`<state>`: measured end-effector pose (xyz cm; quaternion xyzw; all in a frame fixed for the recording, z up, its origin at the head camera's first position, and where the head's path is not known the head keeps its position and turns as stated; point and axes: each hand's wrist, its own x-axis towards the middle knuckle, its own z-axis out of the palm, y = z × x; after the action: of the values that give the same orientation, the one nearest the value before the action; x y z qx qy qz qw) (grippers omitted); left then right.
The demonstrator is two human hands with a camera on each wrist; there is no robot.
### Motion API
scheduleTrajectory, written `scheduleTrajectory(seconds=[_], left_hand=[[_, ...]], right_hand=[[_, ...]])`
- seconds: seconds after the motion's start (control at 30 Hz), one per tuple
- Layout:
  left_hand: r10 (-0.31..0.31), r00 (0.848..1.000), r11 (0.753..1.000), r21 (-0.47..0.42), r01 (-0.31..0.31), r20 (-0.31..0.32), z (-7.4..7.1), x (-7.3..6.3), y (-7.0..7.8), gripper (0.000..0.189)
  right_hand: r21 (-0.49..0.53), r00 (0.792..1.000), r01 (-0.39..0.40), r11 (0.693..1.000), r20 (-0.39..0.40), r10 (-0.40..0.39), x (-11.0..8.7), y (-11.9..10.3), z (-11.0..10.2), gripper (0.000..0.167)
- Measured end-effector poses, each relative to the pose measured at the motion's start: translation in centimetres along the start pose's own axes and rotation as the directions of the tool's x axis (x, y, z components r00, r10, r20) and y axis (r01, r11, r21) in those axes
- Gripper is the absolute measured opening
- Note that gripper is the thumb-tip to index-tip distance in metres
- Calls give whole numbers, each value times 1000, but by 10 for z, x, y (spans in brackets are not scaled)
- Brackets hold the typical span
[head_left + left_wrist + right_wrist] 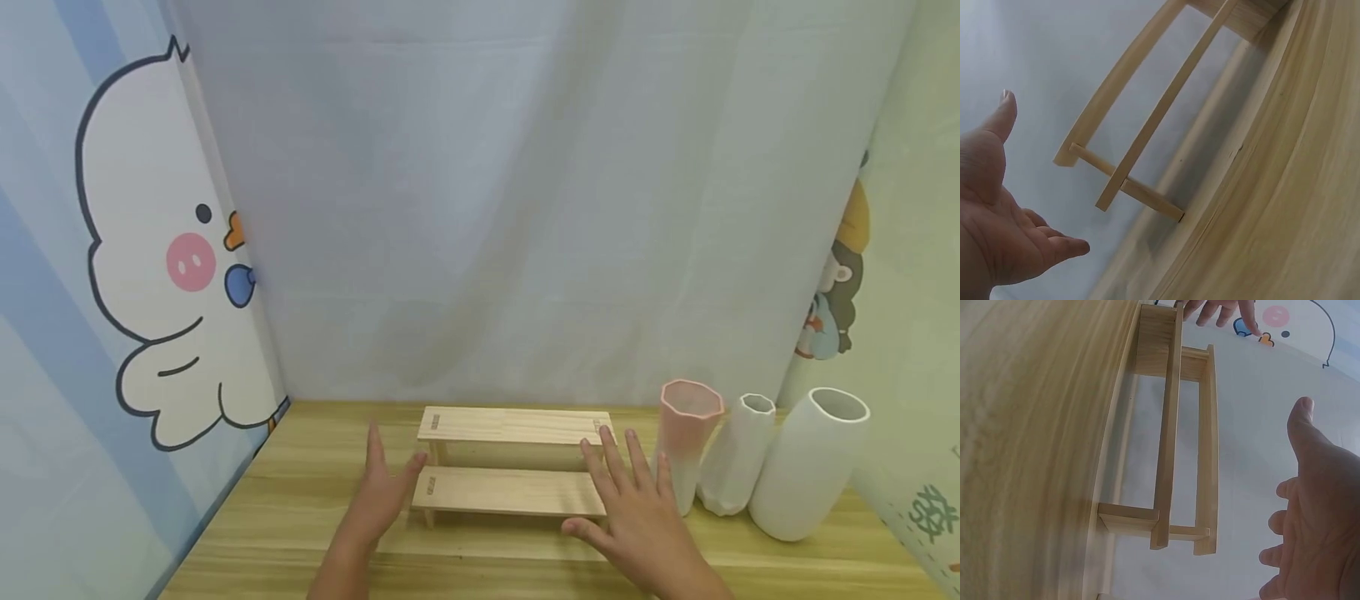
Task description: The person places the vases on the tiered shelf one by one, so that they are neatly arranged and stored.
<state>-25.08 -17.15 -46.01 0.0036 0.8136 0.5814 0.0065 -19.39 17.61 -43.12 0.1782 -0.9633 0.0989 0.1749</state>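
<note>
A two-step wooden stand (517, 492) sits on the table, its back board higher than its front one. My left hand (378, 496) hovers by the stand's left end with thumb and fingers spread; the left wrist view shows a gap between that hand (997, 212) and the wooden stand (1163, 103). My right hand (637, 517), fingers fanned out, overlaps the stand's right end in the head view. From the right wrist, this hand (1322, 512) appears apart from the stand (1167, 444). Neither hand holds anything.
Right of the stand are a pink-and-white vase (686, 433), partly behind my right hand, a slim white faceted vase (738, 458) and a larger white vase (806, 471). A pale curtain (480, 208) hangs behind the wood-grain table (262, 517); printed cloths (45, 333) flank it.
</note>
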Motion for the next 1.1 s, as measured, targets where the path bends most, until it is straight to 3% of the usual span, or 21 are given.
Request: scheduleTrajectory(seconds=[0.13, 0.27, 0.57, 0.7, 0.9, 1.1], left_hand=[[-62, 998, 995, -73, 64, 22, 0, -1, -3, 110], [-98, 994, 993, -54, 101, 54, 2, -1, -7, 103], [-58, 997, 997, -51, 61, 52, 10, 2, -19, 70], [-66, 997, 996, -61, 69, 43, 12, 2, -23, 66], [-53, 995, 987, -147, 66, 88, 14, 4, -29, 63], [-30, 992, 977, -204, 55, 122, 15, 4, -31, 62]], right_hand=[[-11, 1000, 5, 1000, 3, -5, 0, 0, 0, 93], [-13, 1000, 8, 1000, 1, -8, 1, 0, -1, 94], [-1, 1000, -2, 1000, 17, 2, 0, 2, 0, 95], [2, 1000, -2, 1000, 10, 2, 1, 1, -1, 95], [-1, 1000, 2, 1000, 12, -2, 1, 1, -5, 96], [81, 1000, 26, 996, 16, -27, 2, 3, -13, 96]])
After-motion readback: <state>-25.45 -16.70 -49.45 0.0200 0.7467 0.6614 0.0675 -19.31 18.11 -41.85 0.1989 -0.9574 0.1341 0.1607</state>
